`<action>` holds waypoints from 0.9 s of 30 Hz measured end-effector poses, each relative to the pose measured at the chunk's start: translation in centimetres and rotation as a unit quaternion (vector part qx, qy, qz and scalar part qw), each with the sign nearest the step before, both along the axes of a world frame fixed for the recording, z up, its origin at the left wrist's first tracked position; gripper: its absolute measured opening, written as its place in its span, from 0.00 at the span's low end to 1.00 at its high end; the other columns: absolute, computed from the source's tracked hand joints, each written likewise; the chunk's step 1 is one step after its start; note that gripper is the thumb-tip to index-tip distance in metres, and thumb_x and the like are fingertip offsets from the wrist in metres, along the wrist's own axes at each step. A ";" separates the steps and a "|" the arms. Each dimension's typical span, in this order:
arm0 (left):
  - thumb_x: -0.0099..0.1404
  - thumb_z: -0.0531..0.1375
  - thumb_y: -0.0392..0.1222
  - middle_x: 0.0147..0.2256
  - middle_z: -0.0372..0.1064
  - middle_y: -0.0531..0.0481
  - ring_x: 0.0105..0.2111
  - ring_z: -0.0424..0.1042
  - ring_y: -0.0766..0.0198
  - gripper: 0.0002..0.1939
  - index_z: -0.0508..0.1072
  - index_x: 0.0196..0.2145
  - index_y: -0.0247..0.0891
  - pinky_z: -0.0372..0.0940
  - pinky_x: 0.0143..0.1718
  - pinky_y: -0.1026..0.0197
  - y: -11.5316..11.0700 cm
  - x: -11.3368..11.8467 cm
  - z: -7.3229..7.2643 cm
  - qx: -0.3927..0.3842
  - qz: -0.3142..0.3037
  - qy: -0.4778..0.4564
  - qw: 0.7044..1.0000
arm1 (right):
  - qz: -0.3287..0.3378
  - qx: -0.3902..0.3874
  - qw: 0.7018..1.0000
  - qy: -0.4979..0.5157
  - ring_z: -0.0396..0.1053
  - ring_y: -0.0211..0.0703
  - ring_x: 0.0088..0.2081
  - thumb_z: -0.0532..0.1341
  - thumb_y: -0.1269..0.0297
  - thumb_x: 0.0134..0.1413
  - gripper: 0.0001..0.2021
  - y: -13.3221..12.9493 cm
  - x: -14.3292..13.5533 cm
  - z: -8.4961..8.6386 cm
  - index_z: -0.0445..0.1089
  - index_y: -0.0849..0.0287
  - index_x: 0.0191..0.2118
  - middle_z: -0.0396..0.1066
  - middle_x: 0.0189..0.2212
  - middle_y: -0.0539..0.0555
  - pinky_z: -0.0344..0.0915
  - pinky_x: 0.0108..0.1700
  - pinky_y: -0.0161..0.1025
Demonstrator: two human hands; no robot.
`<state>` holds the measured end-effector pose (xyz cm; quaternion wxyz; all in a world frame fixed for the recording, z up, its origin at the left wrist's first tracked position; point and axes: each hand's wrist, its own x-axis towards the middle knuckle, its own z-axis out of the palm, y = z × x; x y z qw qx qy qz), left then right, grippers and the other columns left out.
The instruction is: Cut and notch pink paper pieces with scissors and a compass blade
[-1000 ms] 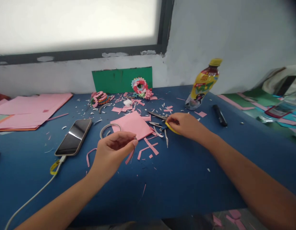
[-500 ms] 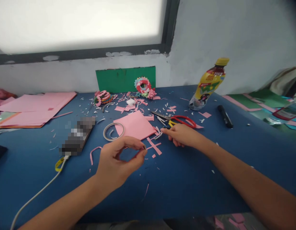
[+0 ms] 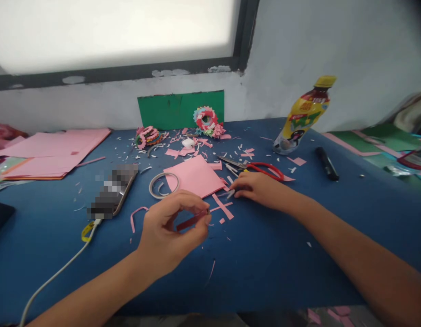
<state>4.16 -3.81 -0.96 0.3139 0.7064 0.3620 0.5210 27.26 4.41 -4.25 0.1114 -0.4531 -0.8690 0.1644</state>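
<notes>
My left hand [image 3: 174, 222], left of centre, pinches a narrow pink paper strip [image 3: 190, 222] between thumb and fingertips, above the table. A tiny brownish end of it shows at the fingertips. Reaching in from the right, my right hand [image 3: 260, 188] lies low over the scraps, its fingers curled and their tips closed on a thin white strip [image 3: 230, 194]. Just behind that hand lie red-handled scissors [image 3: 265, 169], with a yellow-handled tool [image 3: 243, 171] partly hidden beside them. A square pink paper stack [image 3: 197, 177] and a tape roll [image 3: 152, 186] are between and behind my hands.
Pink and white scraps litter the blue table [image 3: 265, 268]. A phone [image 3: 113, 190] with a white cable [image 3: 57, 272] lies left. Pink sheets [image 3: 60, 150], paper rings [image 3: 205, 118], a green board [image 3: 169, 111], a tilted bottle [image 3: 304, 116] and a black marker [image 3: 326, 163] stand or lie farther back.
My right hand has shifted slightly, its fingertips drawing in at the white strip. More of the pink strip shows in my left hand. The view has moved a little.
</notes>
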 end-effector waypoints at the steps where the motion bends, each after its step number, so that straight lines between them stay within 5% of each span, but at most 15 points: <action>1: 0.52 0.60 0.29 0.27 0.69 0.50 0.29 0.68 0.64 0.07 0.70 0.28 0.38 0.65 0.32 0.63 0.0 0.0 0.0 -0.002 0.002 0.000 1.000 | 0.008 0.024 1.000 0.001 0.67 0.41 0.35 0.56 0.66 0.52 0.08 0.1 0.1 0.0 0.73 0.56 0.35 0.69 0.35 0.55 0.62 0.39 0.37; 4: 0.52 0.61 0.29 0.27 0.69 0.50 0.29 0.68 0.64 0.07 0.70 0.29 0.38 0.65 0.32 0.62 -0.1 0.0 -0.2 -0.008 0.007 0.000 1.000 | 0.007 0.087 0.995 0.046 0.67 0.43 0.41 0.53 0.67 0.55 0.10 0.1 0.1 0.1 0.72 0.55 0.34 0.69 0.39 0.54 0.62 0.44 0.40; 7: 0.52 0.61 0.28 0.27 0.69 0.51 0.29 0.69 0.65 0.09 0.70 0.30 0.39 0.66 0.33 0.63 -0.1 0.0 -0.4 -0.001 0.000 0.006 1.000 | -0.068 0.137 0.980 0.129 0.69 0.44 0.42 0.52 0.65 0.57 0.11 -0.5 0.0 0.6 0.69 0.54 0.41 0.72 0.38 0.54 0.62 0.46 0.41; 12: 0.50 0.61 0.23 0.29 0.70 0.52 0.30 0.70 0.65 0.15 0.69 0.32 0.41 0.65 0.34 0.63 -0.2 -0.2 -0.5 0.079 -0.017 0.047 0.996 | -0.180 0.148 0.920 0.316 0.70 0.42 0.36 0.57 0.61 0.54 0.16 -1.2 -0.6 1.3 0.59 0.52 0.49 0.71 0.31 0.51 0.66 0.40 0.40; 17: 0.48 0.61 0.21 0.31 0.70 0.51 0.29 0.70 0.66 0.20 0.69 0.36 0.42 0.65 0.26 0.67 -0.5 -0.4 -0.2 0.158 -0.024 0.105 0.982 | -0.207 0.010 0.824 0.527 0.70 0.38 0.31 0.56 0.63 0.52 0.07 -0.3 0.0 2.1 0.63 0.53 0.39 0.70 0.30 0.49 0.67 0.38 0.38; 22: 0.49 0.62 0.22 0.29 0.72 0.51 0.28 0.71 0.67 0.19 0.69 0.37 0.40 0.67 0.27 0.67 -0.6 -0.4 0.5 0.208 -0.008 0.146 0.967 | -0.230 -0.133 0.723 0.638 0.69 0.37 0.42 0.51 0.65 0.53 0.09 0.0 0.1 2.4 0.66 0.51 0.38 0.71 0.38 0.49 0.68 0.41 0.36; 27: 0.50 0.63 0.23 0.27 0.73 0.48 0.28 0.72 0.67 0.13 0.70 0.33 0.35 0.69 0.31 0.66 -0.2 -0.4 0.7 0.265 -0.017 0.149 0.953 | -0.146 -0.235 0.673 0.686 0.67 0.28 0.25 0.63 0.59 0.45 0.05 -1.6 -1.8 2.3 0.71 0.52 0.30 0.70 0.25 0.44 0.67 0.26 0.25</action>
